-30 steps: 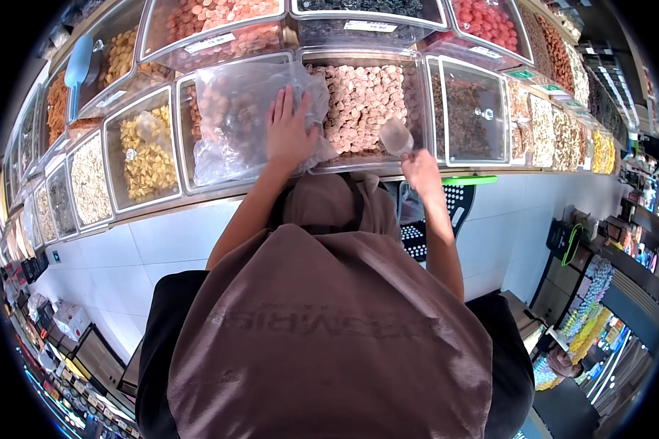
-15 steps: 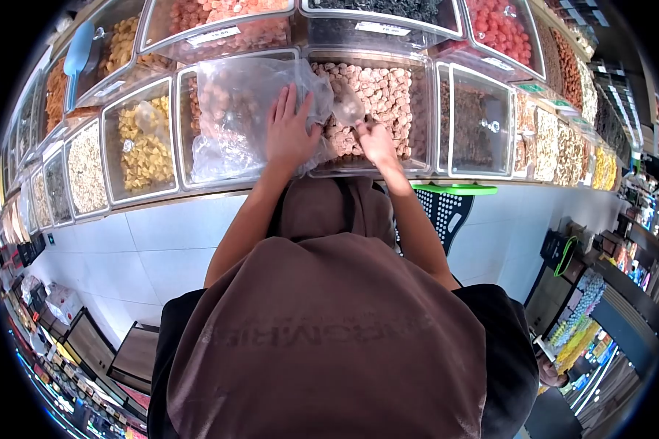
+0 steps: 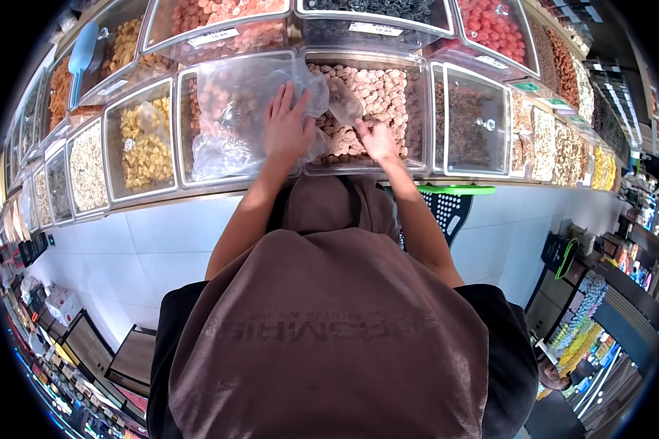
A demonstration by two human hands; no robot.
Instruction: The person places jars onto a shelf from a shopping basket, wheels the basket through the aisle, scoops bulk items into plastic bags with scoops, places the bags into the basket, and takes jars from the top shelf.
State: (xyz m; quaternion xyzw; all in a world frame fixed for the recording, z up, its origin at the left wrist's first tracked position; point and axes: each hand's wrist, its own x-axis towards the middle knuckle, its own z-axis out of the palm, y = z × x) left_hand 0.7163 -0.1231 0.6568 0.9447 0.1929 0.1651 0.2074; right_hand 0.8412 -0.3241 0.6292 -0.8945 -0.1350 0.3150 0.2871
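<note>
The right hand (image 3: 378, 140), gripping the scoop (image 3: 345, 104), has swung toward 10 o'clock, nearing the bag (image 3: 231, 110) beneath the spread left hand (image 3: 288, 130).

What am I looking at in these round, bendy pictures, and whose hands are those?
There's no robot here: these are a person's own bare hands. The one camera is worn on the head, looking forward and down, so brown cloth fills the middle. The right hand holds a clear scoop at a bin of pale pinkish pieces. The left hand rests on a cloudy plastic bag spread over the neighbouring bin. Other bins around hold yellow pieces, red pieces and more.
</note>
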